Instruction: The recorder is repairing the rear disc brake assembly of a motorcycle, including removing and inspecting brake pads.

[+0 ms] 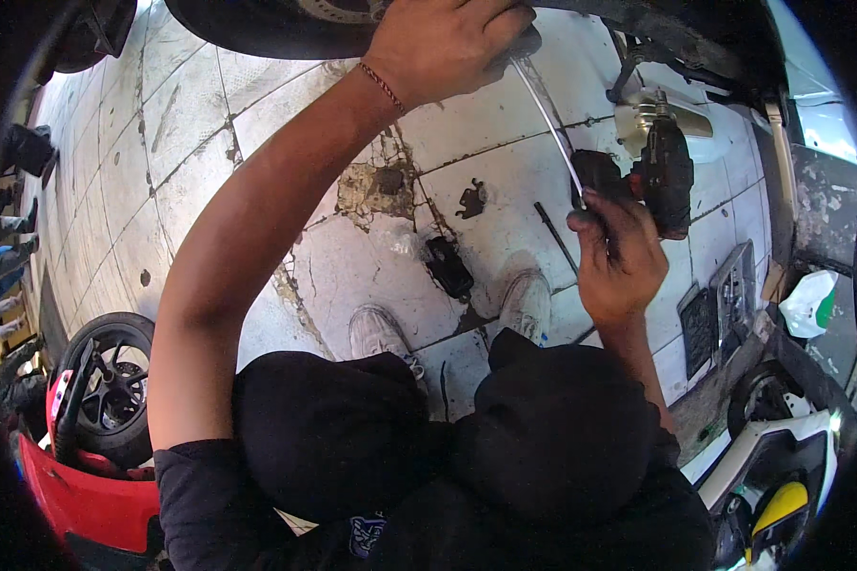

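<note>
Tiled floor (190, 152) below; right hand (624, 255) pinches metal rod (547, 122); left hand (448, 48) partly cropped, cannot tell grip.

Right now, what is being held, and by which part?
A thin metal rod: the right hand holds its near end; whether the left hand grips its far end cannot be told.

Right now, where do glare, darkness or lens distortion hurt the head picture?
Head view: the floor tiles bend toward the dark rim; a small glint flares at the white panel, lower right; the black-clad knees lose nearly all detail; the metal rod in the right hand looks fairly sharp.
</note>
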`<act>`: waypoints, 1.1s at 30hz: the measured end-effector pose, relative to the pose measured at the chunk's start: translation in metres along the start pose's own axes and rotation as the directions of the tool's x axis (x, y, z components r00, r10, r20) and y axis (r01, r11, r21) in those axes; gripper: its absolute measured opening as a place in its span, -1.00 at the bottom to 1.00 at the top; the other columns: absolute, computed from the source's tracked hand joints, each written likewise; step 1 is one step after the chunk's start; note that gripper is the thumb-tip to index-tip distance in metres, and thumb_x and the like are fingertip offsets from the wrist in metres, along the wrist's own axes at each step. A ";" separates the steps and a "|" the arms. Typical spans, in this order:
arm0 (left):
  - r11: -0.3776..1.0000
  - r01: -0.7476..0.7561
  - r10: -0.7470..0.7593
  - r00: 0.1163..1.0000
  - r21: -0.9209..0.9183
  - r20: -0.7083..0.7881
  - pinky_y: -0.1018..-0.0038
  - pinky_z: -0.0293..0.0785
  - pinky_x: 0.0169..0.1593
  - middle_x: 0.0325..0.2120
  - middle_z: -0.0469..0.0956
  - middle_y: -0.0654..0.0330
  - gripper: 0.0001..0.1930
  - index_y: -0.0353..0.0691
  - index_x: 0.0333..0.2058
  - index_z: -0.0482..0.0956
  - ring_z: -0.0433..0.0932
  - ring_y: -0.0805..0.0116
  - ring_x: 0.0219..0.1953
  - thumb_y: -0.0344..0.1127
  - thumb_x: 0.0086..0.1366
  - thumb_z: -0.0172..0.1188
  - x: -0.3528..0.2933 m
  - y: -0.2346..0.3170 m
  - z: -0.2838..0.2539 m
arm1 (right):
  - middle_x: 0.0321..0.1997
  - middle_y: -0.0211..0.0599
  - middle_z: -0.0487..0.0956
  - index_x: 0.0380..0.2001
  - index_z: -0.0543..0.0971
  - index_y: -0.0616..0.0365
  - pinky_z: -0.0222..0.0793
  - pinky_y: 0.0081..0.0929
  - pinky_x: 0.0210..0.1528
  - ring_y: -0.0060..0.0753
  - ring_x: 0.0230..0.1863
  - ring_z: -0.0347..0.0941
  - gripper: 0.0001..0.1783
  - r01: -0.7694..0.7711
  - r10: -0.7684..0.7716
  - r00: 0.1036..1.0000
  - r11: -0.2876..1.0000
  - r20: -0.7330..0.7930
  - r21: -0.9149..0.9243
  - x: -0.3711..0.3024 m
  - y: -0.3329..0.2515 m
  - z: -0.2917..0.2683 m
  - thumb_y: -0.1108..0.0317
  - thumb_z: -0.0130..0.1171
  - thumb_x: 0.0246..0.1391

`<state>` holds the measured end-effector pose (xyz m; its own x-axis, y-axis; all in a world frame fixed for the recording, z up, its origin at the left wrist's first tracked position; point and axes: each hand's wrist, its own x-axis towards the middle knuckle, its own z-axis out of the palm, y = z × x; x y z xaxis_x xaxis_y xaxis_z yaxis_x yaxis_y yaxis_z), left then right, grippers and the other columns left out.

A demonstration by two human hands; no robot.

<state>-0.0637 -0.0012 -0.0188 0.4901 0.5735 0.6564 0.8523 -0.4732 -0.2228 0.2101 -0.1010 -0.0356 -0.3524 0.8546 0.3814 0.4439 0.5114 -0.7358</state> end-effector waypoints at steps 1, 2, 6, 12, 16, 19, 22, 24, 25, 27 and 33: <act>1.000 -0.002 0.002 1.000 0.009 -0.006 -0.01 0.27 0.11 -0.13 0.49 0.23 -0.44 -0.07 -0.05 0.56 0.41 0.20 -0.05 -0.07 -0.09 0.40 0.002 0.002 0.001 | -0.33 -0.25 0.56 -0.08 0.51 0.32 0.53 -0.50 -0.35 -0.38 -0.35 0.61 -0.76 -0.084 0.087 0.996 0.991 -0.024 0.108 -0.002 0.001 0.004 0.44 0.17 0.23; 1.000 -0.001 0.001 1.000 0.002 -0.016 -0.01 0.27 0.11 -0.13 0.49 0.23 -0.44 -0.07 -0.05 0.56 0.41 0.20 -0.05 -0.07 -0.09 0.40 0.005 0.004 0.002 | -0.34 -0.25 0.56 -0.10 0.51 0.34 0.53 -0.49 -0.36 -0.39 -0.34 0.61 -0.78 -0.163 0.176 0.984 0.962 -0.039 0.217 -0.003 -0.001 0.006 0.44 0.16 0.23; 1.000 0.000 0.000 1.000 -0.008 -0.015 -0.02 0.27 0.11 -0.14 0.48 0.23 -0.43 -0.06 -0.05 0.55 0.41 0.19 -0.06 -0.07 -0.09 0.40 0.000 0.000 0.003 | -0.25 -0.22 0.55 -0.07 0.48 0.33 0.47 -0.56 -0.41 -0.51 -0.33 0.47 -0.70 -0.433 0.526 0.635 -0.364 0.565 0.825 0.019 0.006 -0.002 0.28 0.08 0.32; 1.000 0.026 -0.026 0.999 -0.016 0.033 -0.06 0.26 0.12 -0.13 0.48 0.22 -0.45 -0.06 -0.03 0.54 0.41 0.18 -0.05 -0.07 -0.04 0.38 -0.003 0.002 0.000 | -0.37 -0.29 0.60 -0.16 0.55 0.26 0.46 -0.40 -0.40 -0.41 -0.50 0.50 -0.66 -0.197 0.194 0.978 0.980 -0.078 -0.032 0.008 -0.004 0.002 0.15 0.14 0.28; 1.000 0.015 -0.015 0.999 -0.003 0.029 -0.07 0.27 0.12 -0.11 0.48 0.21 -0.45 -0.07 -0.02 0.54 0.41 0.17 -0.05 -0.06 -0.03 0.37 0.001 0.001 0.000 | -0.42 -0.33 0.56 -0.24 0.55 0.25 0.41 -0.47 -0.45 -0.44 -0.53 0.45 -0.67 -0.432 0.468 0.883 0.793 0.023 0.429 0.010 -0.010 0.008 0.14 0.12 0.28; 1.000 0.018 -0.018 1.000 0.022 -0.003 -0.07 0.28 0.12 -0.11 0.48 0.21 -0.43 -0.07 -0.01 0.53 0.41 0.17 -0.05 -0.06 -0.04 0.38 -0.001 0.002 0.002 | -0.46 -0.36 0.53 -0.30 0.55 0.24 0.37 -0.53 -0.48 -0.47 -0.56 0.41 -0.66 -0.501 0.572 0.607 -0.264 0.552 0.824 0.018 -0.010 0.001 0.13 0.11 0.29; 1.000 0.012 -0.012 0.999 0.000 0.034 -0.07 0.28 0.12 -0.11 0.48 0.22 -0.42 -0.06 0.00 0.53 0.41 0.17 -0.05 -0.05 -0.05 0.39 -0.004 -0.001 0.000 | -0.50 -0.39 0.51 -0.36 0.55 0.23 0.33 -0.58 -0.51 -0.49 -0.58 0.38 -0.65 -0.544 0.520 0.839 0.792 0.161 0.277 0.016 -0.021 -0.002 0.12 0.10 0.29; 1.000 0.007 -0.007 0.999 0.006 0.041 -0.06 0.28 0.12 -0.11 0.48 0.22 -0.41 -0.05 0.00 0.53 0.41 0.18 -0.05 -0.05 -0.06 0.39 -0.003 0.000 0.000 | -0.47 -0.34 0.54 -0.36 0.54 0.26 0.41 -0.56 -0.44 -0.47 -0.50 0.47 -0.66 0.068 -0.086 0.990 0.986 -0.114 -0.153 0.013 -0.013 0.005 0.16 0.10 0.30; 1.000 0.003 -0.003 0.999 0.006 0.046 -0.06 0.28 0.12 -0.11 0.48 0.23 -0.41 -0.05 -0.01 0.54 0.40 0.18 -0.04 -0.05 -0.07 0.40 -0.002 0.002 0.001 | -0.46 -0.34 0.55 -0.34 0.54 0.26 0.41 -0.56 -0.44 -0.47 -0.50 0.48 -0.68 0.055 -0.071 0.991 0.989 -0.112 -0.137 0.014 -0.011 0.005 0.17 0.12 0.29; 1.000 0.012 -0.012 1.000 -0.006 0.028 -0.06 0.27 0.12 -0.11 0.48 0.23 -0.39 -0.05 0.00 0.54 0.40 0.18 -0.04 -0.04 -0.08 0.41 -0.001 0.001 0.001 | -0.42 -0.33 0.55 -0.30 0.54 0.26 0.42 -0.56 -0.44 -0.46 -0.48 0.48 -0.70 -0.309 0.337 0.941 0.891 -0.030 0.331 0.016 -0.011 0.011 0.19 0.14 0.27; 1.000 -0.005 0.006 0.998 -0.017 0.059 -0.01 0.29 0.13 -0.06 0.50 0.22 -0.36 -0.06 0.04 0.51 0.41 0.21 0.00 -0.01 -0.06 0.40 -0.003 -0.005 -0.002 | -0.33 -0.31 0.57 -0.20 0.53 0.26 0.44 -0.55 -0.43 -0.44 -0.45 0.50 -0.74 -0.564 0.597 0.766 0.447 0.238 0.694 0.020 -0.019 0.007 0.25 0.21 0.23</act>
<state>-0.0703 -0.0022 -0.0181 0.5048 0.6096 0.6112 0.8468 -0.4873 -0.2133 0.1884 -0.0946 -0.0179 -0.2013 0.9385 -0.2806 -0.1745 -0.3162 -0.9325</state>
